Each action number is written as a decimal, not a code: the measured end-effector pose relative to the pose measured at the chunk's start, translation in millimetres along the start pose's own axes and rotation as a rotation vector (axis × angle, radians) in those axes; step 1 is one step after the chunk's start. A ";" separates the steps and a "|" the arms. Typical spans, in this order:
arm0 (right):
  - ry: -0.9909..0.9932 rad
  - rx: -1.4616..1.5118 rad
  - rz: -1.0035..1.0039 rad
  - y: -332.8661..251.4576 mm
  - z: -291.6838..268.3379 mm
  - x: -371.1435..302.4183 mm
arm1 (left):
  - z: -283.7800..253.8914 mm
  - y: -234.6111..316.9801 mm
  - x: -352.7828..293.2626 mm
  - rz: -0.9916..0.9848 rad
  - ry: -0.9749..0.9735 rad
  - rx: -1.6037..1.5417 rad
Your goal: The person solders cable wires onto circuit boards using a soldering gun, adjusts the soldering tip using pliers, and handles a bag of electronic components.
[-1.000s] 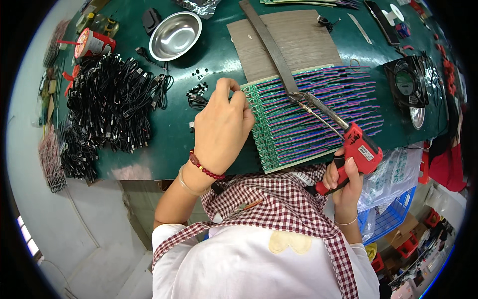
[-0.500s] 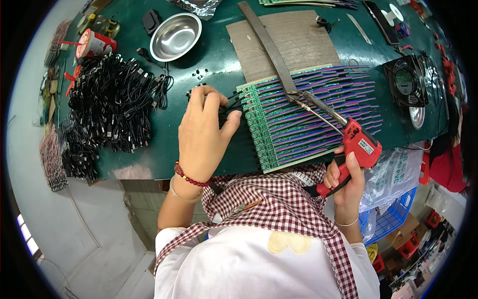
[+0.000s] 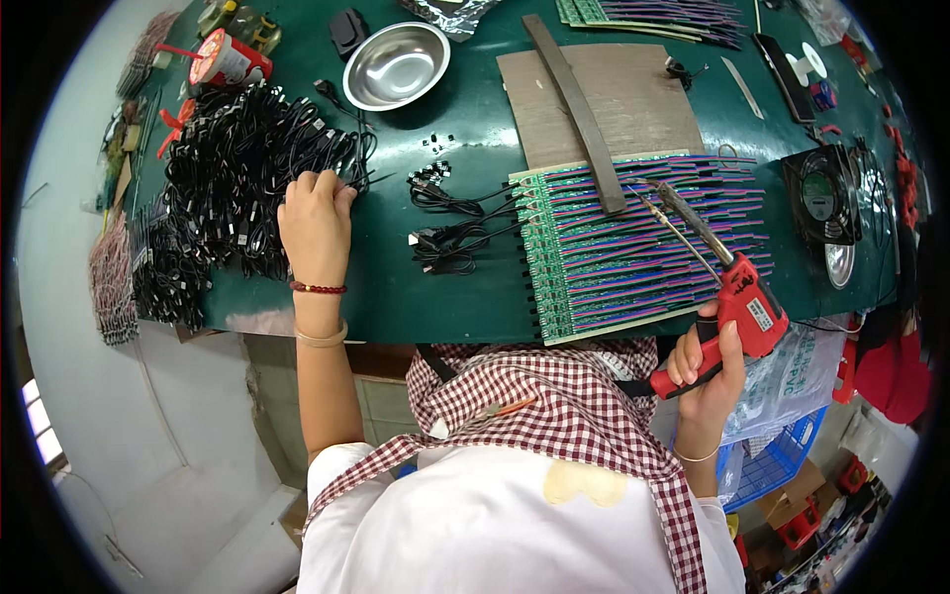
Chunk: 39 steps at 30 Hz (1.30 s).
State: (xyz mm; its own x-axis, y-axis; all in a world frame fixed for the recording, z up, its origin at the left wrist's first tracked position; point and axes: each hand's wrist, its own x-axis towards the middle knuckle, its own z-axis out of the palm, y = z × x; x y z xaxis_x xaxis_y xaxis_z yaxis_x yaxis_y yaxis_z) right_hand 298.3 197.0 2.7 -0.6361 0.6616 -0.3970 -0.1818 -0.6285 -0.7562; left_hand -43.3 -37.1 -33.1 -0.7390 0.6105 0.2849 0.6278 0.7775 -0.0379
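My right hand is wrapped round the red and black grip of a soldering gun. The gun's metal tip points up and left, over the rows of coloured wires on a panel of green circuit boards. Over on the left, my left hand is at the right edge of a big pile of black USB cables. Its fingers are bent together, and what they hold is hidden by the hand. Two black coiled cables lie by the boards' left edge, their wire ends reaching the boards.
A metal bar lies across a brown board and the wires. Behind the cables stand a steel bowl and a red cup. Small black parts are scattered mid-table. A black fan stands at the right.
My left hand has moved from the boards' left edge leftward to the cable pile, uncovering the coiled cables. My right hand still holds the soldering gun; its tip has shifted slightly right of the bar's end.
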 end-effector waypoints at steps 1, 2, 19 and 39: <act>0.019 -0.028 -0.028 0.1 1.2 -0.6 | 0.9 -2.6 0.6 -0.008 0.003 0.007; 0.014 -0.034 -0.039 0.3 2.4 -0.8 | 2.3 -5.6 1.9 -0.003 0.043 -0.030; -0.105 -0.242 -0.097 -4.0 47.7 -1.9 | -59.5 68.0 -7.6 -0.123 -0.188 -1.225; -0.227 -0.548 -0.141 16.3 95.3 2.1 | -71.4 153.4 -58.3 0.018 -0.303 -1.467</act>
State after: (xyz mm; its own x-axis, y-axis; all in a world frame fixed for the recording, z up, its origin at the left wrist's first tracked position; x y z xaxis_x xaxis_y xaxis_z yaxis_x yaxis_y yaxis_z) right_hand 222.5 149.2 39.2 -0.7892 0.5814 -0.1980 0.0977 -0.1994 -0.9750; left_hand 113.6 35.8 12.9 -0.6344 0.7685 0.0840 0.1825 0.0434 0.9822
